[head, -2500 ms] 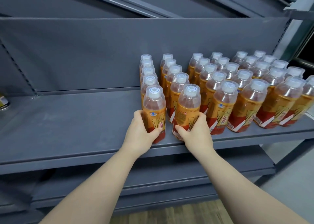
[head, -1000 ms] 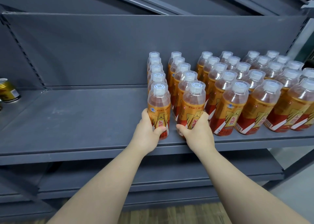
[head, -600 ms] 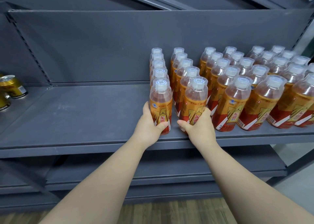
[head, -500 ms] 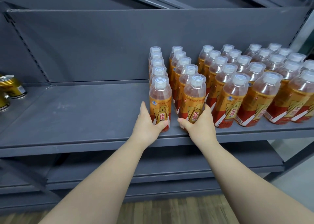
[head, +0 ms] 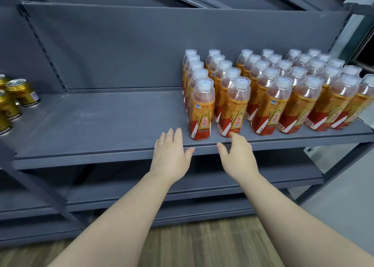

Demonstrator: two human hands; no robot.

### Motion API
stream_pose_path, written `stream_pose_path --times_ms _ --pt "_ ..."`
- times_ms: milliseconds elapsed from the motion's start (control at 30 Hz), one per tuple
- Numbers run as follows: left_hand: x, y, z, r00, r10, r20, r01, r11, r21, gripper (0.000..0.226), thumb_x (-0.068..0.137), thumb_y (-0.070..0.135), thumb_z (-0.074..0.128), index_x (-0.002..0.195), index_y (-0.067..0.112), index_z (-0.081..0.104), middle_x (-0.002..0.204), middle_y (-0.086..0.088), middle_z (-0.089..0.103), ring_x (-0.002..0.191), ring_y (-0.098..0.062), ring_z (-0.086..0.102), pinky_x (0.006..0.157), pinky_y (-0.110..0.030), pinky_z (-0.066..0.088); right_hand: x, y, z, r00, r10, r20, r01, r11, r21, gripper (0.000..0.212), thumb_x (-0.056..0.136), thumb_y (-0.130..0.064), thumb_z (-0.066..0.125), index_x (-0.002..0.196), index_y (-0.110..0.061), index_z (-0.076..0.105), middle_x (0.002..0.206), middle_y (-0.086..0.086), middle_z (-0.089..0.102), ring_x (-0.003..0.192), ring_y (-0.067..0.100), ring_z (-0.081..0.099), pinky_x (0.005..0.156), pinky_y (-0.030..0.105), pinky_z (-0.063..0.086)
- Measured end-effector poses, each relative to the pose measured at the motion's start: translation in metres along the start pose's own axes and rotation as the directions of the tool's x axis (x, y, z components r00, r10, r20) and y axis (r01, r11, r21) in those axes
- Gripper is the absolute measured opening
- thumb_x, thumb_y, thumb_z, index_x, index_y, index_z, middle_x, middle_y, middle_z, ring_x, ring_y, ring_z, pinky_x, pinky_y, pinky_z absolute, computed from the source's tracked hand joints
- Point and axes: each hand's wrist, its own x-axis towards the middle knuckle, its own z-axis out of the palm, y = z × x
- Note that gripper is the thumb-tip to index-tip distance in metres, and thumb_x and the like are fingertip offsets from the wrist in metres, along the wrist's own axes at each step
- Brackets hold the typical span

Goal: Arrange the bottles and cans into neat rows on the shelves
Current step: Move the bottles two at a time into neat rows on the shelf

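Lets go of two front orange-labelled plastic bottles [head: 202,112]; pulls left hand [head: 172,155], right hand [head: 238,157] back, open, empty; leaves rows seemingly straight.

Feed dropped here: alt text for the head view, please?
The left hand and right hand are open and hold nothing at the front edge of a grey shelf, just before the bottles, which stand in neat rows on its right half. Gold cans sit far left.

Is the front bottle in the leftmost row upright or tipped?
Upright: the front-left bottle stands on its base on the shelf, cap up.
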Motion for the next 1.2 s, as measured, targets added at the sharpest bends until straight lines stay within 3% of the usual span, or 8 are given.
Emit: stream_pose_path --times_ms 100,233,733,1000,1200 --pt "-0.021 -0.019 -0.007 1.000 -0.009 -0.002 0.009 0.996 0.083 0.070 0.104 0.050 0.037 0.159 0.016 0.010 0.167 -0.010 0.010 0.153 -0.031 0.007 0.125 -0.047 0.011 -0.023 -0.018 0.010 0.989 -0.098 0.112 0.108 0.990 -0.088 0.061 0.103 -0.042 0.047 0.155 -0.015 0.030 0.159 0.005 0.034 0.147 0.026 0.027 0.119 0.038 0.026" --pt "-0.044 -0.047 -0.019 0.999 -0.048 -0.009 0.049 0.993 0.106 0.069 0.104 0.053 0.032 0.159 0.017 0.011 0.167 -0.009 0.007 0.153 -0.033 0.006 0.124 -0.047 0.009 -0.046 -0.050 0.024 0.956 -0.192 0.222 0.231 0.959 -0.165 0.064 0.105 -0.047 0.039 0.158 -0.017 0.021 0.166 0.006 0.018 0.153 0.025 0.011 0.124 0.038 0.013" --pt "-0.125 -0.153 -0.073 0.969 -0.206 -0.139 0.224 0.966 0.131 0.067 0.103 0.052 0.032 0.157 0.014 0.018 0.166 -0.010 0.014 0.151 -0.032 0.013 0.122 -0.050 0.014 -0.105 -0.162 0.080 0.841 -0.369 0.396 0.471 0.859 -0.200 0.067 0.105 -0.051 0.031 0.160 -0.018 0.011 0.168 0.006 0.007 0.155 0.024 0.002 0.125 0.038 0.006" --pt "-0.181 -0.226 -0.106 0.886 -0.412 -0.212 0.440 0.892 0.103 0.067 0.104 0.051 0.032 0.158 0.015 0.016 0.166 -0.010 0.014 0.151 -0.034 0.012 0.123 -0.048 0.013 -0.138 -0.232 0.133 0.695 -0.488 0.528 0.631 0.766 -0.123 0.066 0.106 -0.051 0.029 0.160 -0.019 0.010 0.168 0.006 0.005 0.155 0.024 0.001 0.125 0.041 0.006" --pt "-0.221 -0.279 -0.129 0.772 -0.566 -0.288 0.613 0.784 0.102 0.068 0.103 0.052 0.033 0.157 0.014 0.018 0.165 -0.011 0.017 0.149 -0.034 0.017 0.121 -0.049 0.017 -0.166 -0.290 0.177 0.499 -0.614 0.611 0.778 0.628 -0.005 0.067 0.106 -0.050 0.029 0.160 -0.017 0.010 0.168 0.008 0.007 0.154 0.025 0.002 0.125 0.042 0.005"
